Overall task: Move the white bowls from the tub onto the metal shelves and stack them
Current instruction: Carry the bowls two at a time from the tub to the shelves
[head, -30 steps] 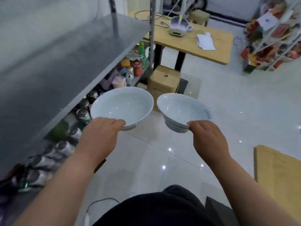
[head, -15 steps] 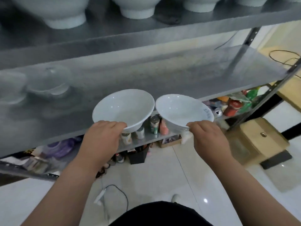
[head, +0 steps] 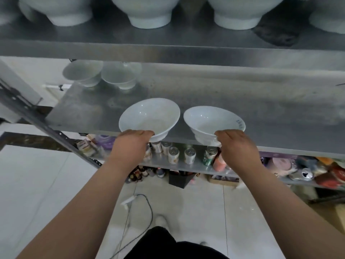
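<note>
My left hand grips the near rim of a white bowl, and my right hand grips the near rim of a second white bowl with blue marks on its inner wall. Both bowls hover side by side over the front edge of the middle metal shelf. Two white bowl stacks stand at the back left of that shelf. Several more white bowls line the upper shelf. The tub is out of view.
A lower shelf holds cans, jars and packets. A slanted metal post runs down at the left. A cable lies on the white tiled floor in front of the shelves.
My view has swung left to face the shelves squarely, and both bowls have moved forward over the middle shelf's front edge. Each hand keeps its grip.
</note>
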